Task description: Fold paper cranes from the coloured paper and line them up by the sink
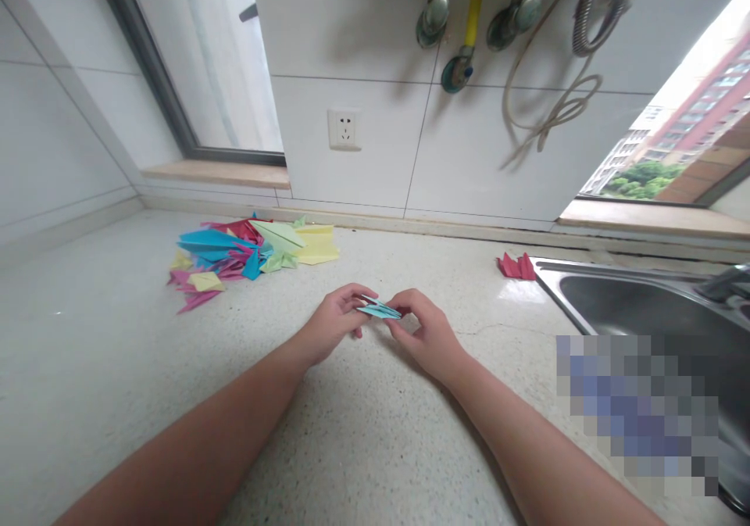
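Observation:
A small folded piece of light blue paper is held between my two hands, just above the speckled countertop. My left hand pinches its left end, with the fingers curled around the edge. At the right end, the thumb and fingers of my right hand close on the same paper. Its layers look narrow and pointed, and parts of it are hidden behind my fingertips.
A heap of colourful folded paper lies at the back left. A red folded paper piece sits beside the steel sink on the right. Behind are a wall socket, valves and a coiled cable. A blurred patch covers the lower right.

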`<state>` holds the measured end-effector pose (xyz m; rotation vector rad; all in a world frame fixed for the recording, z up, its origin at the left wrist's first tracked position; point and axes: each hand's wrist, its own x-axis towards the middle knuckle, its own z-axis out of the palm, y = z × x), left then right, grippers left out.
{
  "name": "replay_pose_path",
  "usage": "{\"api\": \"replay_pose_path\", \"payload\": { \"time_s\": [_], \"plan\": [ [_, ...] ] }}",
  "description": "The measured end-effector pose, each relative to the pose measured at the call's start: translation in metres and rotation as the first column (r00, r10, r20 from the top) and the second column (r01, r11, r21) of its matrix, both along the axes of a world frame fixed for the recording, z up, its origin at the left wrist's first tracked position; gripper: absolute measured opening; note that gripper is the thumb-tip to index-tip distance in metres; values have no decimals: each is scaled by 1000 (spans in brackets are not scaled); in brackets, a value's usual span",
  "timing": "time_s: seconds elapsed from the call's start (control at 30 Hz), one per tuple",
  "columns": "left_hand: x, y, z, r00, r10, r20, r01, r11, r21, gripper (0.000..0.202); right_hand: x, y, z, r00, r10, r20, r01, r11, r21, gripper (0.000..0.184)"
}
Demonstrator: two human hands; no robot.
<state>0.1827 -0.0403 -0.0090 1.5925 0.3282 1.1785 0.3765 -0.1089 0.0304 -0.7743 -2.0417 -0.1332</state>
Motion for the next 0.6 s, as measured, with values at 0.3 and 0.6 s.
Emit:
{"api": "replay_pose_path", "payload": {
  "time_s": [0.3, 0.6],
  "plan": [
    [-1, -7, 5, 999, 40, -21, -39, 997, 67, 34, -1, -1, -1, 998, -55, 19, 54, 997, 55, 15],
    [0, -13, 7, 989, 144, -37, -139, 984, 109, 30, -1, -3, -3, 994, -102, 32, 100, 992, 78, 5]
  ]
}}
